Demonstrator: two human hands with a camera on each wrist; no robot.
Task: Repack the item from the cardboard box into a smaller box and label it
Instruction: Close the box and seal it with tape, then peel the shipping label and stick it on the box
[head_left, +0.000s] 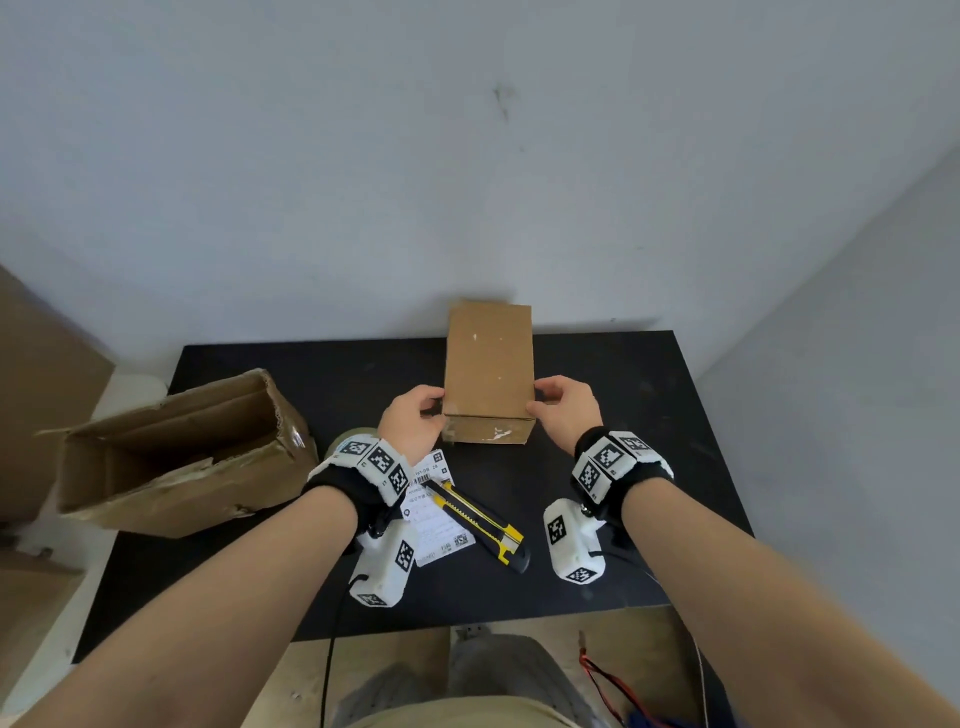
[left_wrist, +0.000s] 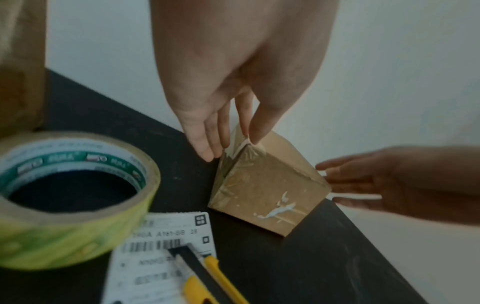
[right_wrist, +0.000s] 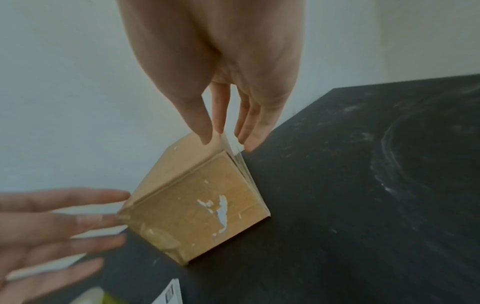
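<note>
By my left hand (head_left: 413, 421) lie tape roll (left_wrist: 70, 197), label (head_left: 434, 506), knife (head_left: 480, 522); both it and my right hand (head_left: 563, 410), fingers straight, touch the small box (head_left: 488, 374), lengthwise away from me.

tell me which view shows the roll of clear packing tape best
The left wrist view: the roll of clear packing tape fills its lower left, printed core visible. In the head view, only a sliver peeks out behind the left wrist. The right wrist view catches just a blurred edge.

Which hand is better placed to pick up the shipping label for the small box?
Left, probably. The left hand is beside the shipping label, just behind it; the right hand is across the small box, farther away.
</note>
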